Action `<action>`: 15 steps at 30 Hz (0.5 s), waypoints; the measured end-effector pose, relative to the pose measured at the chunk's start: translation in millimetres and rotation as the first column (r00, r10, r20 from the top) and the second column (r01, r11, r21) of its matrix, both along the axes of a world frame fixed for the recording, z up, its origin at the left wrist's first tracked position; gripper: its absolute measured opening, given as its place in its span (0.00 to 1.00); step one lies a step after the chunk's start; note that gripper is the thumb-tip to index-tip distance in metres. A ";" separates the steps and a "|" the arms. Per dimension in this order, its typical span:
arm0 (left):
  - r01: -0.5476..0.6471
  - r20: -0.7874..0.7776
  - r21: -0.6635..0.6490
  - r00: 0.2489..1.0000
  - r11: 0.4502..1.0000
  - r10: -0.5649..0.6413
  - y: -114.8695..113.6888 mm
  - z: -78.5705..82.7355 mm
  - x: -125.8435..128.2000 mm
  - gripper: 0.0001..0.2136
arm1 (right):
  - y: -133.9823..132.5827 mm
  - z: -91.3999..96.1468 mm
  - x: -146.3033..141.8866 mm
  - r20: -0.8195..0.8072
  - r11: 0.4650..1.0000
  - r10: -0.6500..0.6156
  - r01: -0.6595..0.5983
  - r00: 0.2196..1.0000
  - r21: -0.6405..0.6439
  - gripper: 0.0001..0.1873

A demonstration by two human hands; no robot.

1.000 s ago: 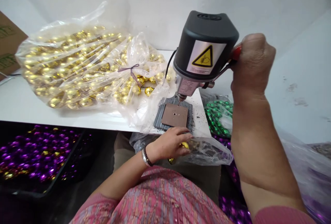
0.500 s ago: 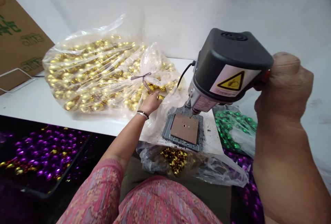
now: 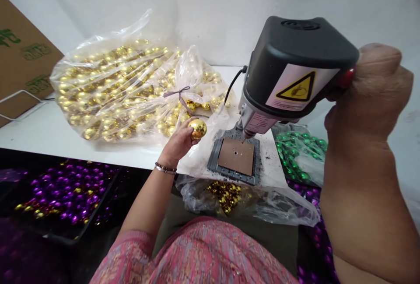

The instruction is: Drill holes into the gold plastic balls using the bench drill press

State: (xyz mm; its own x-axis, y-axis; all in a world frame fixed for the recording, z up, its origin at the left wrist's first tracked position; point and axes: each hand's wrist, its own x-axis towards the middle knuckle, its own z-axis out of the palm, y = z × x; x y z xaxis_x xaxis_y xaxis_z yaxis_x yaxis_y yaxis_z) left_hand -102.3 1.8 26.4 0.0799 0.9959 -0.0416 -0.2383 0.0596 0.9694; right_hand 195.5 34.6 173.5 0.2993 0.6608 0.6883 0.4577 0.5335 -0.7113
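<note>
My left hand [image 3: 181,143] is closed around a shiny gold ball [image 3: 198,129], held in front of the opening of a clear plastic bag [image 3: 192,67] full of such balls. At the right, my right hand [image 3: 382,78] is a fist at the side of a small black bench drill press [image 3: 305,43]. It seems wrapped round the handle; the fingers are mostly hidden, and a red part [image 3: 347,78] shows beside them. Below the drill's tip, a brown square plate [image 3: 235,156] with a small hole lies on the grey base [image 3: 213,161].
Dark shavings lie around the base on the white table [image 3: 19,133]. Below its front edge hangs an open plastic bag [image 3: 278,203] with gold balls inside. Purple balls [image 3: 65,192] fill a container at lower left; green balls [image 3: 300,150] are at right. A cardboard box [image 3: 22,61] stands left.
My left hand has drawn back from the bag's opening toward me, bringing out a gold ball. My right hand stays on the drill press; the view has shifted slightly.
</note>
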 end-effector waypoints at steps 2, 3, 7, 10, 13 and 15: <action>0.067 0.002 -0.024 0.998 0.997 -0.067 -18.9 3.5 6.4 0.28 | 2.0 0.2 0.4 -0.065 1.000 -0.022 0.020 0.998 -0.023 0.18; 0.106 0.013 -0.049 0.994 0.993 -0.106 -26.3 3.5 11.1 0.30 | 2.9 0.6 0.7 -0.104 0.999 -0.034 0.032 0.994 -0.027 0.17; 0.219 0.102 -0.167 0.974 0.961 -0.204 -44.0 -5.8 34.7 0.33 | 5.4 1.4 2.4 -0.110 1.000 -0.020 0.018 0.994 -0.017 0.17; 0.240 0.166 -0.245 0.965 0.939 -0.203 -47.4 -16.3 50.3 0.28 | 6.5 1.7 2.8 -0.111 0.999 -0.008 0.005 0.994 -0.032 0.17; 0.226 0.186 -0.308 0.967 0.924 -0.174 -46.8 -23.4 60.7 0.24 | 7.2 2.6 2.0 -0.130 1.000 0.014 -0.017 0.991 -0.021 0.17; 0.210 0.170 -0.327 0.972 0.921 -0.161 -46.8 -24.9 65.0 0.23 | 7.4 3.5 1.4 -0.125 1.000 0.015 -0.019 0.992 -0.025 0.18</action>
State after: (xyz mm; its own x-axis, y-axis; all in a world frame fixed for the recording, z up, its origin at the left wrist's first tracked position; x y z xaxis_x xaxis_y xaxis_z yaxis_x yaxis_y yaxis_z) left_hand -37.3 -45.0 1.5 0.2912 0.8899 -0.3512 -0.3203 0.4366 0.8407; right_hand 196.9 42.0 177.0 0.3702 0.6839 0.6286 0.3556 0.5208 -0.7761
